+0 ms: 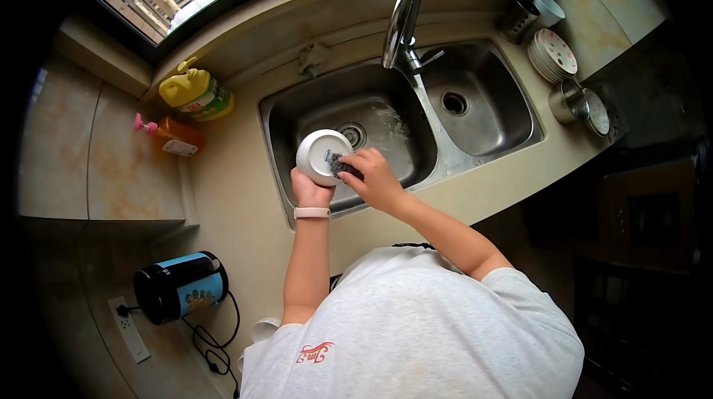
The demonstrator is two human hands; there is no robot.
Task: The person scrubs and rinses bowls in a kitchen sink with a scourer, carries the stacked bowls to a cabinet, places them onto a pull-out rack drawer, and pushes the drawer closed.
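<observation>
Over the left basin of the steel double sink (275, 139), my left hand (312, 190) grips a white bowl (315, 148) from below. The bowl's underside and foot ring face up toward me. My right hand (375, 180) pinches a dark grey scouring pad (336, 164), pressed against the bowl's base near its right side. Part of the pad is hidden by my fingers. Behind the bowl, the basin's drain (352, 134) shows, with wet patches on the steel to its right.
A chrome faucet (401, 28) rises between the basins. Left stand a yellow detergent jug (197, 95) and an orange pump bottle (178, 137). Stacked plates (553, 56) and a metal pot (568, 102) sit right. A black-and-blue appliance (182, 286) with a cord is at lower left.
</observation>
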